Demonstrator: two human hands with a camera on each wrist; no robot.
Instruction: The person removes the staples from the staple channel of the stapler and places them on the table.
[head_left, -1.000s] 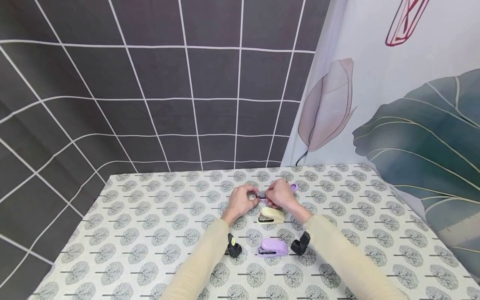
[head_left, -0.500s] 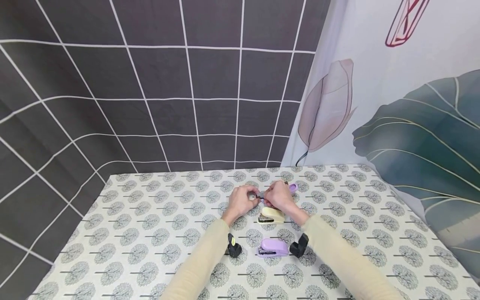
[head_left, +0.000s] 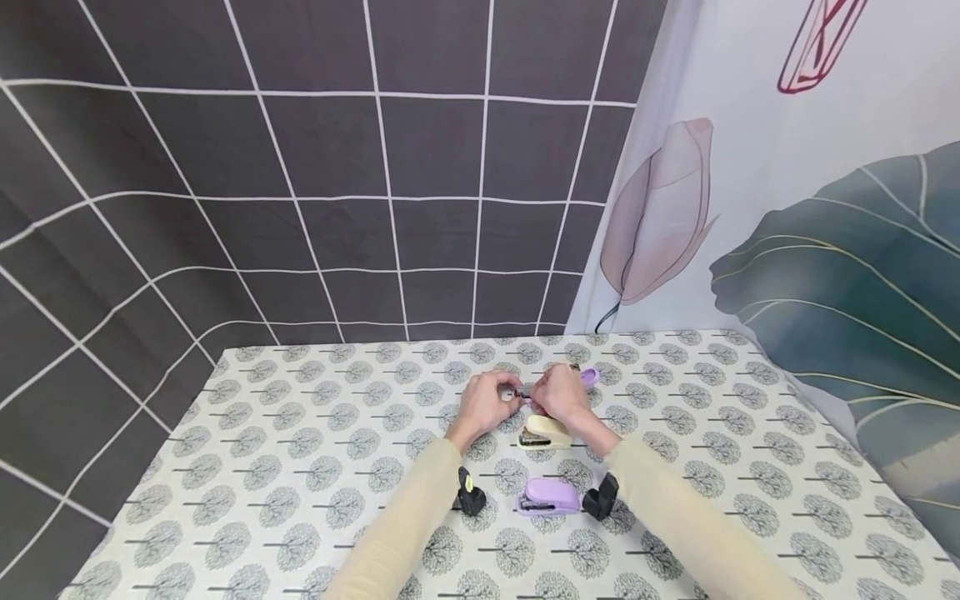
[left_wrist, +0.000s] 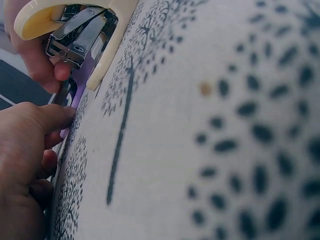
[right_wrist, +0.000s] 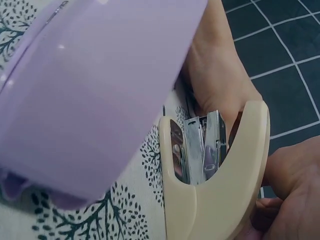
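Toward the back of the table, both hands work at a purple stapler (head_left: 590, 377), its cover swung back to the right and its metal part mostly hidden by fingers. My left hand (head_left: 483, 404) pinches the left end between thumb and fingertips; the left wrist view shows this hand (left_wrist: 25, 145) low by the cloth. My right hand (head_left: 561, 393) has its fingers curled over the metal middle part, and what exactly its fingertips pinch is hidden. A cream stapler (head_left: 546, 433) lies just in front of the hands. In the right wrist view the cream stapler (right_wrist: 220, 190) partly covers the right hand (right_wrist: 297, 185).
Another purple stapler (head_left: 551, 495) lies nearer me, between the forearms, and looms large in the right wrist view. The tree-patterned tablecloth (head_left: 300, 492) covers the table. A dark gridded curtain (head_left: 337, 167) hangs behind it.
My right hand has shifted slightly toward me over the far purple stapler. My left hand keeps its hold, and the other staplers have stayed in place.
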